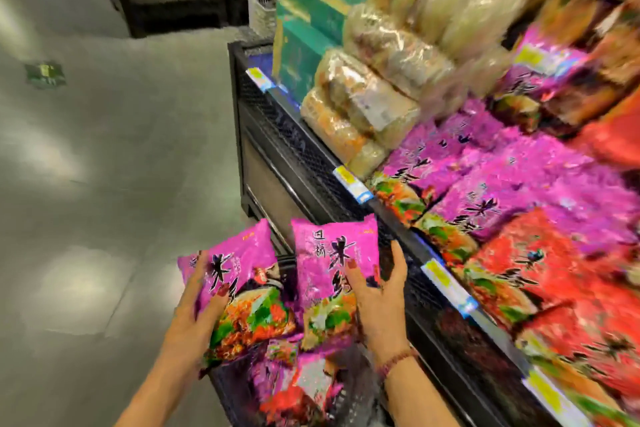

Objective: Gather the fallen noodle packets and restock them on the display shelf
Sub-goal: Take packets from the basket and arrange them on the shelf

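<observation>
**Two purple noodle packets held in front of the display shelf**

A grey floor (104, 184) is seen on the left. A purple noodle packet (242, 274) is gripped by the left hand (195, 308): its fingers (221, 293) are curled round the packet's left side, the thumb pressed on the front. Just beside it, a second purple packet (329, 267) is held upright by the right hand (381, 302), with the thumb laid on the printed face and the other fingers wrapped behind the right edge. A beaded bracelet (398, 360) is worn on that wrist. Both packets are held off the display shelf (304, 156), just outside its front edge, above a dark basket (228, 388) in which further purple and red packets are lying.

On the shelf, teal boxes (311, 28) are stacked at the far left corner, followed by clear-wrapped noodle bundles (363, 107). Purple packets (502, 184) are laid flat further right, and red packets (561, 288) fill the near right part. Yellow-and-blue price tags (349, 180) are fixed along the front edge. The right side is blurred.
</observation>
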Motion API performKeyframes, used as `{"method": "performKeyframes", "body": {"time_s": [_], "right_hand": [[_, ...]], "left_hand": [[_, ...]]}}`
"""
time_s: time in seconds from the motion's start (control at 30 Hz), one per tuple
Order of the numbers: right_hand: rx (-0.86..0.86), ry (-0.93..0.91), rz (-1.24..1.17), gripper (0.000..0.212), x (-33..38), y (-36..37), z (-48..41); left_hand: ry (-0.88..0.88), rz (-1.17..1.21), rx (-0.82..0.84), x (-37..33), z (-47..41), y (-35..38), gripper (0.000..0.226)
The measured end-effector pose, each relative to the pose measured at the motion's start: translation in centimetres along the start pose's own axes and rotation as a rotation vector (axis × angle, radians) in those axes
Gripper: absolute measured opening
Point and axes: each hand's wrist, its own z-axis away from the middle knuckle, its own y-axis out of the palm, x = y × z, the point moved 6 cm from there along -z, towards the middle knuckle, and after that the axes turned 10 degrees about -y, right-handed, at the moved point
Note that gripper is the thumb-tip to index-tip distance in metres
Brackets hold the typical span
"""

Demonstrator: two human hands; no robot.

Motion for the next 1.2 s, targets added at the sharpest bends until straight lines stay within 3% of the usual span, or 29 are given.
{"method": "performKeyframes", "body": {"time_s": [0.13,0.27,0.37,0.47,0.7,0.93,1.2], "right_hand": [[0.015,-0.097,0.011,0.059,4.3,-2.8,0.3],[0.127,-0.063,0.036,0.040,5.0,-6.0,1.0],[0.174,-0.002,0.024,0.042,5.0,-8.6,1.5],[0.183,0.024,-0.031,0.059,5.4,-11.2,1.4],[-0.077,-0.158,0.035,0.061,10.3,-17.8,-4.1],[-0.402,-0.398,0.020,0.059,14.5,-25.8,-14.6],[-0.446,-0.511,0.251,0.067,14.7,-29.8,-27.4]], "left_hand": [[0.041,-0.005,0.119,-3.3,0.0,2.1,0.069],[0.085,0.048,0.262,-5.6,1.0,5.4,0.059],[0.082,0.026,0.344,-7.0,1.7,8.6,0.055],[0.087,0.002,0.419,-8.2,2.2,11.7,0.062],[0.181,-0.024,0.508,-12.9,0.6,18.6,0.093],[0.309,-0.072,0.502,-18.2,-2.8,24.7,0.084],[0.359,-0.135,0.518,-20.7,-3.8,30.3,0.083]]}}
